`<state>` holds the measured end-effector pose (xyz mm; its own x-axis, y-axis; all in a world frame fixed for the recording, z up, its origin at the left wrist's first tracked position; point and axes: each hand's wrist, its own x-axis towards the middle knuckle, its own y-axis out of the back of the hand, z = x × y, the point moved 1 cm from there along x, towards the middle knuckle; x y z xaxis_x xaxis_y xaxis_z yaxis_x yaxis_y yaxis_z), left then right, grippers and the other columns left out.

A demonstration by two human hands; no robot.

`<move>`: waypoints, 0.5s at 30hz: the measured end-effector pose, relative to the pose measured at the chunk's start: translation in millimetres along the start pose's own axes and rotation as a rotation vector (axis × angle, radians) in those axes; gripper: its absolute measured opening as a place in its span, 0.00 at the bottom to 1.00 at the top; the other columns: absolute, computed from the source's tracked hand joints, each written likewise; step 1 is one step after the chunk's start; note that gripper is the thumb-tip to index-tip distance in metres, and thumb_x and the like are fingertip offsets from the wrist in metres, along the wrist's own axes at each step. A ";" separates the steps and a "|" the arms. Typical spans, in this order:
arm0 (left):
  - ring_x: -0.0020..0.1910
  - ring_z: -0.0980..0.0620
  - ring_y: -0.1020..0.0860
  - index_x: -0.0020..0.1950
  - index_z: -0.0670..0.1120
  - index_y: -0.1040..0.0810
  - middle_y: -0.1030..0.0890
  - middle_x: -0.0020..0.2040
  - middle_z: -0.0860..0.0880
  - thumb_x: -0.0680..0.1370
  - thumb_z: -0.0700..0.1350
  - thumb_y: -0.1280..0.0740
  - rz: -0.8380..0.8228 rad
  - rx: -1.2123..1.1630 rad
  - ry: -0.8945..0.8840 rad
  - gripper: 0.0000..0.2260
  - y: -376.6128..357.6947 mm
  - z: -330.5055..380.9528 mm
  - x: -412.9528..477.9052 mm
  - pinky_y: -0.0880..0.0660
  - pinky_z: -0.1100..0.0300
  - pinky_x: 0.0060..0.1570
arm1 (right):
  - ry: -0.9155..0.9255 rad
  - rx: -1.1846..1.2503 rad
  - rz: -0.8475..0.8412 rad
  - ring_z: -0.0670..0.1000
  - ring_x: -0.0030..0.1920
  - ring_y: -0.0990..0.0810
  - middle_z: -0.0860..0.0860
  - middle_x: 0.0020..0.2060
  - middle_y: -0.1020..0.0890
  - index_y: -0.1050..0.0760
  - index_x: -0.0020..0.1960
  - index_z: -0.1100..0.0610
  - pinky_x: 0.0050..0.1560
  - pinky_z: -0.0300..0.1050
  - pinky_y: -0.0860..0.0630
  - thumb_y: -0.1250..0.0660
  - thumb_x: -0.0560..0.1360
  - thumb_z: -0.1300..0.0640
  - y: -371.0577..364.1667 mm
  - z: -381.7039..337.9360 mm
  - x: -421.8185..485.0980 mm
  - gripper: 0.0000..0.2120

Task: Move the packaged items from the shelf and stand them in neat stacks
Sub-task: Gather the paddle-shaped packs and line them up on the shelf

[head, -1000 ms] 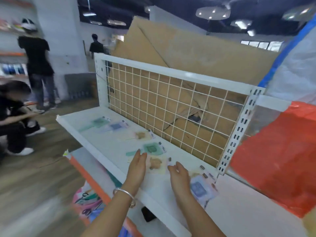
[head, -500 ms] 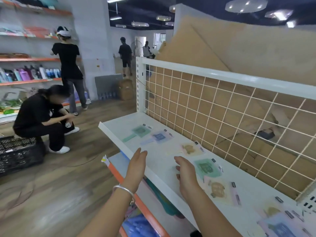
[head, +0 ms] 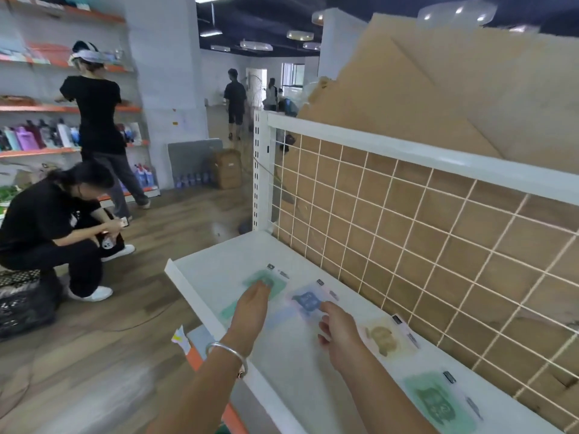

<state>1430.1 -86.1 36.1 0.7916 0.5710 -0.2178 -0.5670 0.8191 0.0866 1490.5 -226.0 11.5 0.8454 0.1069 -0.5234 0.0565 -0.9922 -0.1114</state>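
Observation:
Several flat clear packets lie in a row on the white shelf [head: 216, 261]. At the far left is a green packet [head: 275, 283], and my left hand [head: 252, 310] lies over its near part with straight fingers, fingertips touching it. Beside it is a blue packet [head: 305, 300]; my right hand [head: 336, 328] hovers at its near right edge with fingers loosely bent, holding nothing. A tan packet [head: 383, 338] and another green packet [head: 438, 402] lie further right.
A white wire grid [head: 391, 233] with brown cardboard behind it backs the shelf. A lower orange-edged shelf [head: 200, 361] juts out below. One person crouches at the left by a black crate [head: 22, 305]; others stand by far shelving.
My view and both hands have shifted left along the shelf. The left hand now reaches the leftmost green packet and the right hand has come to the blue one.

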 end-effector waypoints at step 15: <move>0.64 0.41 0.31 0.66 0.44 0.35 0.30 0.64 0.41 0.76 0.52 0.36 -0.104 1.096 -0.021 0.23 10.1 -15.2 138.0 0.35 0.56 0.62 | 0.019 -0.915 0.263 0.56 0.61 0.29 0.52 0.59 0.27 0.30 0.63 0.55 0.59 0.50 0.29 0.31 0.64 0.42 -48.2 -14.7 84.5 0.32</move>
<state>1530.1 0.1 -7.9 0.8330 0.4891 -0.2586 0.0044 0.4615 0.8871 1567.0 -170.1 -14.9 0.8983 -0.1199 -0.4228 0.2506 -0.6507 0.7168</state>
